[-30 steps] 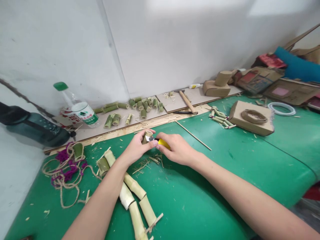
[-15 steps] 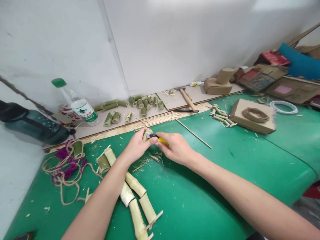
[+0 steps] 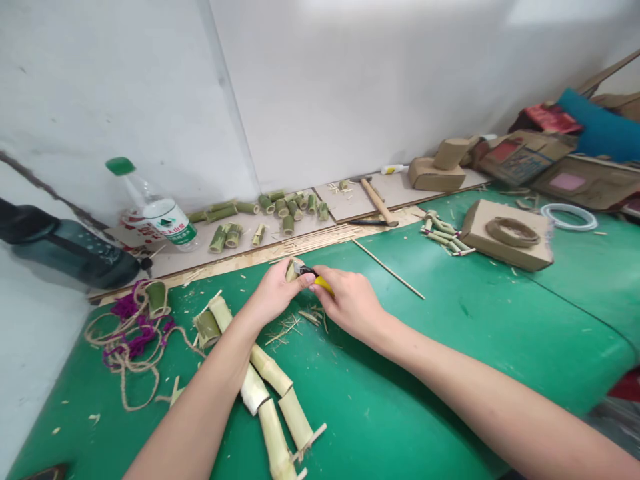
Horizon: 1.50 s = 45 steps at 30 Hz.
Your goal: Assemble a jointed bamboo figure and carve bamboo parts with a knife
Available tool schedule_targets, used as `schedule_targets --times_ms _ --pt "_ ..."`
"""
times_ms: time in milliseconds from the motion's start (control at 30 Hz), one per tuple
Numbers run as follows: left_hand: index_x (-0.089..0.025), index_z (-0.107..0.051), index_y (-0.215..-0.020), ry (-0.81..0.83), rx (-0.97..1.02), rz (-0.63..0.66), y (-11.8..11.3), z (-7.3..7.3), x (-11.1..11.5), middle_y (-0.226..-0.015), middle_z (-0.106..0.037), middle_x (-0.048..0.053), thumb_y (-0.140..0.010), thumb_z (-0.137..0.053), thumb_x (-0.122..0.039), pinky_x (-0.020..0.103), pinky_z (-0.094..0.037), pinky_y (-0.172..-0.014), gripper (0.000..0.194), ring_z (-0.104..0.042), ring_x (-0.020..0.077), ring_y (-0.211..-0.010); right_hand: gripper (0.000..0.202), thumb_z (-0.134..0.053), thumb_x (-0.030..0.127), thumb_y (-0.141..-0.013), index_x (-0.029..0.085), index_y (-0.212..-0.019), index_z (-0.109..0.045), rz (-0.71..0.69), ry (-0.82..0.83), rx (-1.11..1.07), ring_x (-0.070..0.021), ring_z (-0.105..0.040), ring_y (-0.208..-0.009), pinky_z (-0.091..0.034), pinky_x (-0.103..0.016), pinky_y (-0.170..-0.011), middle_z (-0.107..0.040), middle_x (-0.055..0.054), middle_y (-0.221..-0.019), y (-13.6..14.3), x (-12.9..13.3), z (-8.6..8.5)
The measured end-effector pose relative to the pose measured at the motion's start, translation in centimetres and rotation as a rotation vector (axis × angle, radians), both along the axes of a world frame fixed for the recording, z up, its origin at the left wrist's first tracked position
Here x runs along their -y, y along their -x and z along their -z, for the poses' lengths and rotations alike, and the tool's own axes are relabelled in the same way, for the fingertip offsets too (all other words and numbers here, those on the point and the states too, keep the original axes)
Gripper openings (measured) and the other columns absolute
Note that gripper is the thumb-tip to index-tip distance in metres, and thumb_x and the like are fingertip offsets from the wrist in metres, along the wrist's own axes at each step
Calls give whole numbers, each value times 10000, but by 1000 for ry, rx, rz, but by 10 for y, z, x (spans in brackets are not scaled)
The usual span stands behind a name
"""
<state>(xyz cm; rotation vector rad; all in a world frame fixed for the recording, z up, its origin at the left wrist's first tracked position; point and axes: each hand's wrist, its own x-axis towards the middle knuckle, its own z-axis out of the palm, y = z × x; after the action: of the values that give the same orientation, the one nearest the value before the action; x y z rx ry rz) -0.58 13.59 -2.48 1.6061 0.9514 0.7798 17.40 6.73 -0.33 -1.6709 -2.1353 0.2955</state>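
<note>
My left hand [image 3: 274, 293] is closed around a short piece of bamboo [image 3: 291, 269], mostly hidden by the fingers. In my right hand [image 3: 347, 297] is a yellow and black utility knife [image 3: 323, 285], its blade against the bamboo. The left thumb presses close to the front of the knife. Thin bamboo shavings [image 3: 287, 328] lie on the green tabletop [image 3: 400, 387] below both hands. Under and beside my left forearm rest peeled, jointed bamboo sections [image 3: 273, 370] with small sticks through the lower ends.
Tangled twine [image 3: 125, 353] lies left, near a dark bottle [image 3: 65, 247] and a clear plastic bottle [image 3: 167, 223]. Cut bamboo pieces [image 3: 287, 223] line the wall. A hammer [image 3: 376, 200], a thin stick [image 3: 387, 268] and a cardboard block [image 3: 505, 233] are to the right.
My right hand and the knife have shifted very slightly against the bamboo. Both grips stay the same, and the things on the table have not moved.
</note>
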Motion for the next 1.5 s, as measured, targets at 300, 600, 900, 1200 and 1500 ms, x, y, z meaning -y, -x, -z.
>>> schedule_targets --times_ms 300,600,900,1200,1500 --pt "-175 -582 -937 -2 -6 -7 -1 1 1 -714 -508 -42 -857 -715 -594 234 -366 -622 447 -416 111 -629 363 -507 301 -1038 175 -1358 -622 0 -35 -65 -257 -744 -998 -499 -318 -799 -772 -112 -1195 0 0 3" --pt "-188 -583 -1126 -17 33 -70 -2 -7 5 -902 -582 -6 -821 -778 -516 245 -443 -746 489 -540 144 -806 287 -557 274 -998 172 -1229 -693 -74 30 -202 -193 -681 -738 -397 -267 -667 -786 -77 -925 -6 -5 -3" --pt "-207 -523 -1231 -29 93 32 -1 -8 10 -962 -542 3 -907 -705 -426 258 -430 -772 431 -528 150 -840 251 -560 267 -983 173 -1149 -723 -187 71 -248 -159 -621 -676 -360 -251 -647 -770 -55 -875 -12 -9 -9" --pt "-194 -564 -1005 -165 -124 -12 0 -3 7 -854 -585 -12 -919 -665 -513 271 -403 -739 345 -527 154 -773 289 -564 281 -982 188 -1221 -698 -78 11 -109 -216 -702 -774 -386 -284 -676 -794 -78 -919 -10 -6 -2" --pt "-194 -601 -904 -150 -212 -97 -6 -8 9 -818 -625 -10 -883 -685 -533 271 -386 -721 349 -536 173 -759 281 -521 288 -1009 205 -1218 -690 60 37 -84 -237 -728 -831 -415 -298 -692 -798 -82 -996 -1 0 -4"
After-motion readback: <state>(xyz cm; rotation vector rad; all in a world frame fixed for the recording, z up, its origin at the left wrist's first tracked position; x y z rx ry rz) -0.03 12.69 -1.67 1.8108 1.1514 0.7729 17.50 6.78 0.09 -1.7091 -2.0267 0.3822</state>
